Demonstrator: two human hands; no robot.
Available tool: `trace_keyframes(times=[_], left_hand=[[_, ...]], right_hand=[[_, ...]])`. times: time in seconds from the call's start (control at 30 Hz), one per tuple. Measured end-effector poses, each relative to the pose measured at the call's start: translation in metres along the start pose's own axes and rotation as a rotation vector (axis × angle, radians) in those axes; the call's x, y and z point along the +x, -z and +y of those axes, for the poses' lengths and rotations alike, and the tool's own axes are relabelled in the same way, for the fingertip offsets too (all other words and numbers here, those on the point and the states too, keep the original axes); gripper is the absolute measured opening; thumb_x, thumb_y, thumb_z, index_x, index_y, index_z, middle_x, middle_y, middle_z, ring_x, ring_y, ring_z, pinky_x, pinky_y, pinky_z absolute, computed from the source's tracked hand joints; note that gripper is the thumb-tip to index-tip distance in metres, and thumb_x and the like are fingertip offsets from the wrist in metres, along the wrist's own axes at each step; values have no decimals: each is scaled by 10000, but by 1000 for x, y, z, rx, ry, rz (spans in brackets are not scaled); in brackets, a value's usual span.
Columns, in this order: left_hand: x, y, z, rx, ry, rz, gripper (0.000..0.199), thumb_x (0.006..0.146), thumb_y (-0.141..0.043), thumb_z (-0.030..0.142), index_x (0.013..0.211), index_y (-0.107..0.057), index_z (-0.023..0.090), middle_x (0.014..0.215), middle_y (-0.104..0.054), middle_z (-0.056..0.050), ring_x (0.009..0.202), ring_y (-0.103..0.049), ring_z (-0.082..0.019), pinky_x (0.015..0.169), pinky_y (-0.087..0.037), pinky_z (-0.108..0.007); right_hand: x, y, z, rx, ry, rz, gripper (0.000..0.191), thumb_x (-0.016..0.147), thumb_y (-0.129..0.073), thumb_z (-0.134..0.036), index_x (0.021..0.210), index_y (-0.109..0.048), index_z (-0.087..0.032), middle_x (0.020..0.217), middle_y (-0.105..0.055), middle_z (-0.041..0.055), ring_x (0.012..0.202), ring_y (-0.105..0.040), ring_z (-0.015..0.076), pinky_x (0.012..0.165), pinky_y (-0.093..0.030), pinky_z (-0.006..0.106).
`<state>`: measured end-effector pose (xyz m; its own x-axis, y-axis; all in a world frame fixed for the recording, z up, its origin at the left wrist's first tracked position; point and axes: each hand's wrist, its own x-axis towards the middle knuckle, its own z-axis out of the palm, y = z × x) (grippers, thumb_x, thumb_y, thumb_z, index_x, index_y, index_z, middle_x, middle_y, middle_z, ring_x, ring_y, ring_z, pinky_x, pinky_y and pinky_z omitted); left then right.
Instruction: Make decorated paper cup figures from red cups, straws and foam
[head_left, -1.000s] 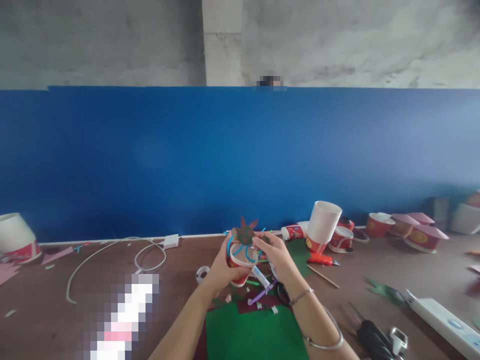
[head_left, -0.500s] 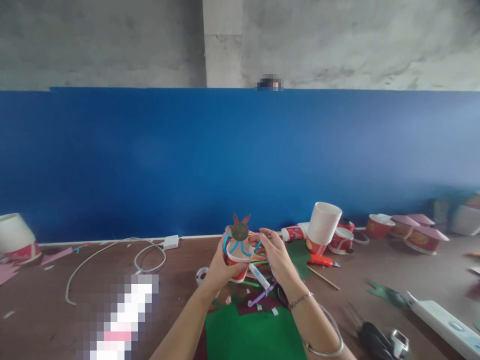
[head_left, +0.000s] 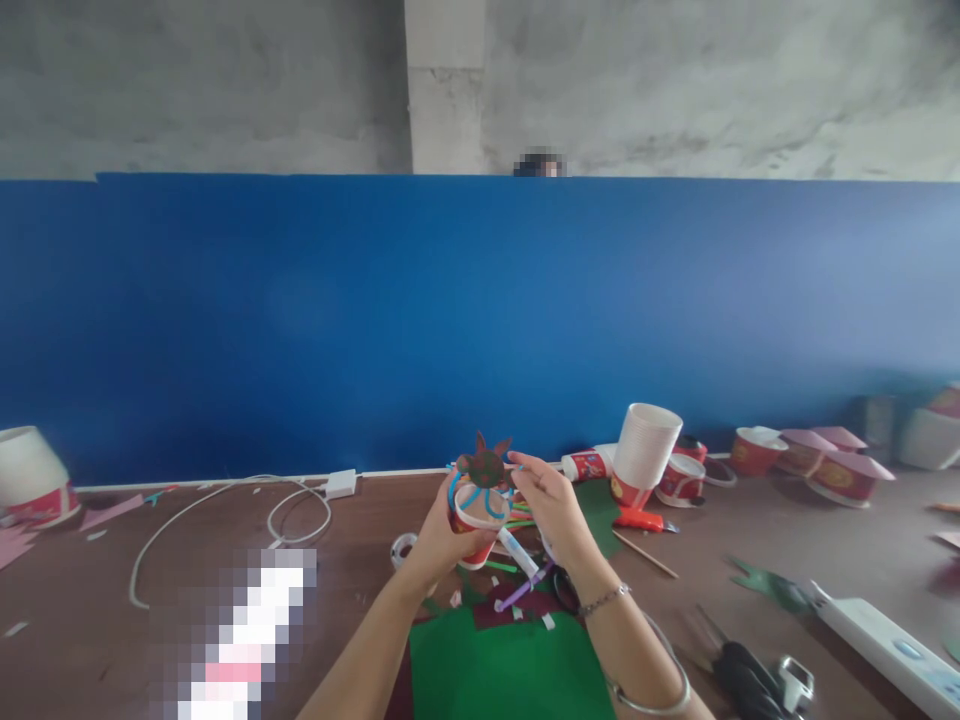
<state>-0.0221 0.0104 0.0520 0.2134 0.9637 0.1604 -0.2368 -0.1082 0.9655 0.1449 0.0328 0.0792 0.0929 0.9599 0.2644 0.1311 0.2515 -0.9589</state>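
Note:
My left hand (head_left: 441, 525) wraps around a red and white paper cup (head_left: 474, 552), holding it above the table. Blue bendy strips (head_left: 489, 505), probably pipe cleaners, curl at the cup's mouth below a dark brown paper animal head (head_left: 486, 468) with pointed ears. The fingertips of my right hand (head_left: 551, 495) are pinched at the right edge of that head, where a bit of blue strip shows. Under my hands lie a white glue tube (head_left: 517, 552), a purple strip (head_left: 519, 592) and green paper (head_left: 510, 665).
A stack of paper cups (head_left: 649, 450), a red-handled cutter (head_left: 641, 520) and a wooden stick (head_left: 646, 555) are to the right. Further right lies a white power strip (head_left: 889, 640). A white cable (head_left: 180, 510) loops on the left. A blue partition (head_left: 375, 320) stands behind the table.
The paper animal head has shifted slightly right and tilted. My right fingertips have moved a little left and down to its edge. My left hand keeps its hold on the cup.

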Motion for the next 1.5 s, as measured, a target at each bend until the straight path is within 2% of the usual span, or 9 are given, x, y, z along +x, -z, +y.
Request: trace_keyframes(times=[0.2, 0.37, 0.5, 0.63, 0.73, 0.93, 1.07, 1.27, 1.5], left_hand=[[1, 1, -1, 27, -44, -87, 1021, 574, -824, 235, 1415, -244, 221, 1320, -504, -145, 1194, -494, -294, 1009, -374, -398], [0, -2, 1, 39, -33, -115, 954, 559, -829, 229, 1369, -325, 222, 1289, -531, -127, 1177, -505, -290, 999, -382, -390], [-3, -8, 3, -31, -15, -122, 879, 546, -834, 233, 1308, -395, 207, 1243, -562, -127, 1135, -535, -289, 965, -410, -394], [-4, -10, -2, -126, 63, -146, 957, 528, -843, 255, 1345, -345, 235, 1250, -559, -130, 1086, -568, -294, 923, -441, -426], [-1, -8, -8, -140, 22, -133, 947, 534, -840, 252, 1344, -350, 235, 1319, -507, -129, 1152, -526, -299, 967, -414, -424], [2, -4, -9, -150, -7, -103, 906, 554, -828, 197, 1330, -359, 214, 1315, -510, -140, 1172, -513, -308, 970, -418, -420], [1, -3, -8, -139, 14, -108, 919, 558, -826, 183, 1341, -345, 223, 1297, -530, -137, 1157, -527, -304, 952, -434, -418], [0, -1, -7, -133, -10, -115, 888, 572, -820, 205, 1336, -366, 231, 1316, -522, -123, 1172, -519, -285, 978, -411, -398], [1, 2, -5, -83, -14, -99, 894, 560, -821, 216, 1333, -371, 238, 1287, -548, -114, 1157, -531, -280, 983, -399, -398]], right_hand=[[2, 1, 3, 24, -8, -51, 353, 712, -625, -379, 967, -677, -140, 772, -709, 68, 694, -634, 201, 617, -485, 297], [1, -1, 4, 31, 5, -43, 272, 713, -628, -392, 833, -650, -149, 689, -693, 62, 618, -616, 187, 545, -451, 270], [-2, -1, 4, -93, 91, 16, 234, 763, -568, -388, 811, -613, -163, 649, -670, 44, 567, -588, 172, 509, -424, 255], [-4, -2, 4, -263, 224, 87, 200, 814, -487, -345, 804, -598, -179, 673, -658, 41, 602, -589, 174, 571, -444, 264], [-2, -2, 6, -317, 257, 120, 208, 819, -472, -342, 805, -609, -186, 663, -649, 35, 587, -578, 170, 581, -442, 266], [4, 1, 13, -172, 169, 24, 258, 764, -556, -347, 927, -645, -168, 779, -682, 55, 648, -596, 176, 556, -460, 257], [5, 3, 15, -148, 134, 45, 249, 730, -592, -324, 907, -680, -173, 738, -671, 39, 614, -577, 164, 544, -464, 264], [4, 4, 5, 70, 39, -12, 396, 696, -624, -304, 1066, -647, -164, 852, -706, 67, 757, -643, 208, 648, -508, 305], [4, 6, 1, 87, -43, -34, 331, 647, -681, -340, 901, -716, -131, 796, -726, 86, 711, -647, 207, 628, -508, 301]])
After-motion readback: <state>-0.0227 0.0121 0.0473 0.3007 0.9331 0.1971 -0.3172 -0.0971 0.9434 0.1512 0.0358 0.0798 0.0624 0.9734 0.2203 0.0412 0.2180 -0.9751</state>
